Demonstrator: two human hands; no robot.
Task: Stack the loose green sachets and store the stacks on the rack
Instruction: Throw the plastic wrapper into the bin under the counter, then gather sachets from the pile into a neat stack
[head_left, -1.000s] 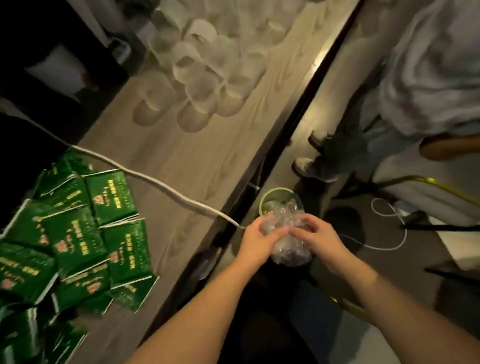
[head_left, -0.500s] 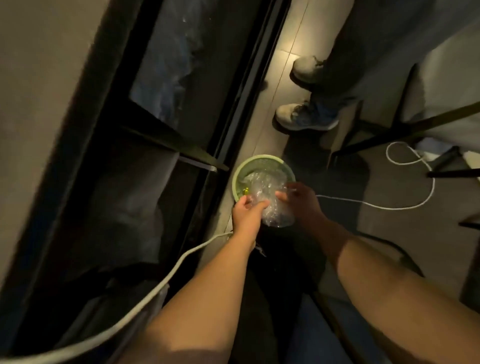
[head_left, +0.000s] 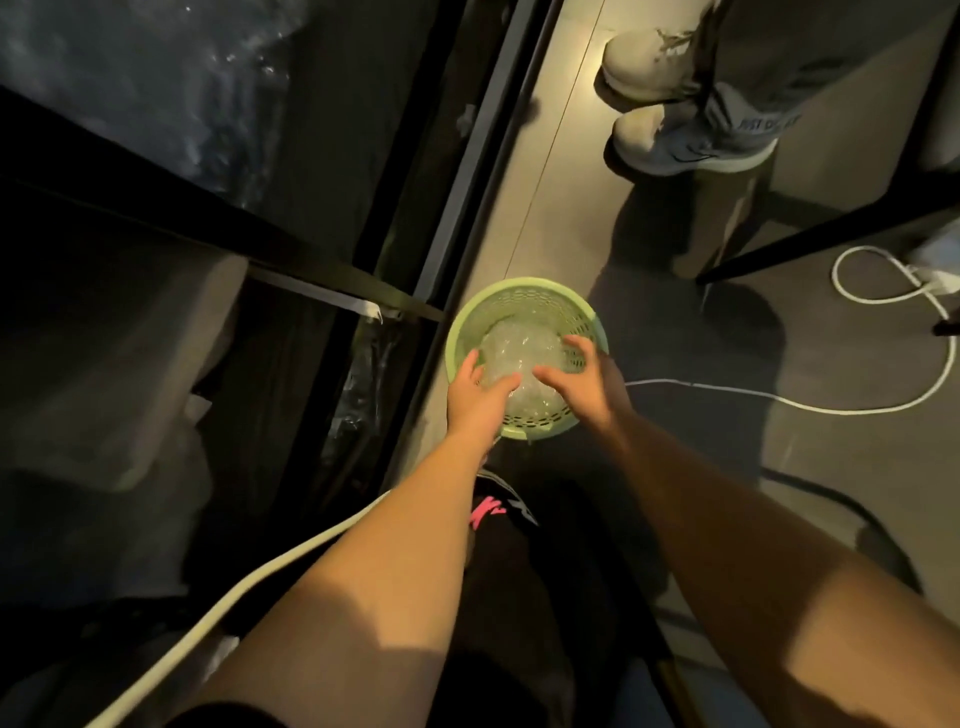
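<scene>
Here, no green sachets show. The left hand reaches into a pale green basket with straight fingers against crumpled clear plastic; the right hand, fingers spread and relaxed, touches its other side. Beyond them, a trouser hem reads "JUST D…", the rest unclear. Pink lettering below the wrists is illegible.

**Floor beside the rack**

A basket stands on the floor just ahead of my feet; a crumpled plastic wad lies inside it; my left hand and my right hand reach in from the near side, touching the wad; the rack frame runs along my left; a cable trails right; another person's shoes stand beyond.
</scene>
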